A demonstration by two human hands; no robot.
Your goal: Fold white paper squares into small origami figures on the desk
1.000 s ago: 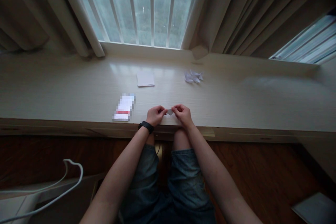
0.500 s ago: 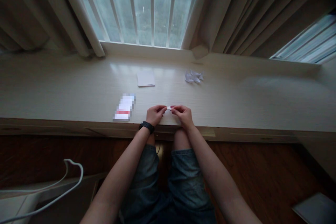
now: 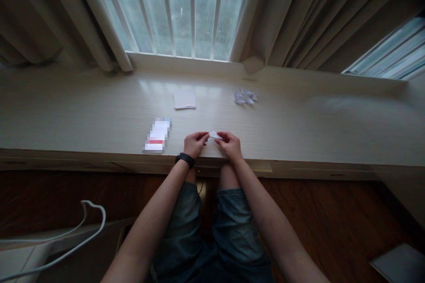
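Between my two hands is a small folded piece of white paper point(image 3: 214, 135), roughly triangular, held just above the front of the pale counter point(image 3: 299, 132). My left hand point(image 3: 195, 143), with a black watch at the wrist, pinches its left end. The right end is pinched by my right hand point(image 3: 230, 145). Fingers cover both ends, so the fold's full shape is hidden. Beyond my hands, to the left, lies a stack of white paper sheets point(image 3: 184, 99). Several folded white paper pieces point(image 3: 245, 96) sit in a cluster to the right.
A phone-like, pixelated flat object point(image 3: 157, 135) lies left of my left hand. A barred window point(image 3: 179, 17) and curtains point(image 3: 282, 13) stand behind the counter. A white cable point(image 3: 103, 219) loops at lower left. A flat grey object point(image 3: 400, 263) is at lower right.
More of the folded paper shows between my fingers, now as a triangle rather than a narrow strip. My hands have shifted slightly to the left.
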